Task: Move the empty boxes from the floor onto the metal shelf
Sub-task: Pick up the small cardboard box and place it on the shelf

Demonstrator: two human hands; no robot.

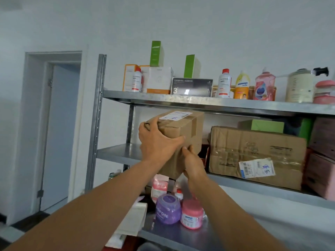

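Note:
I hold a small brown cardboard box (pixel 188 127) with a white shipping label on top, raised at the left end of the metal shelf's (pixel 117 153) middle level. My left hand (pixel 157 140) grips its near upper left corner, fingers curled over the top edge. Lower down, my right hand (pixel 194 162) grips the box's near bottom edge. The box is tilted, its far end under the top shelf board (pixel 199 102). A larger taped cardboard box (pixel 253 154) lies on the same level to the right.
Bottles, cartons and a dark box crowd the top shelf. Green (pixel 266 125) and dark brown boxes sit behind and right of the large box. A purple jar (pixel 168 211) and pink jar (pixel 192 214) stand on the lower level. A doorway (pixel 58 127) is at left.

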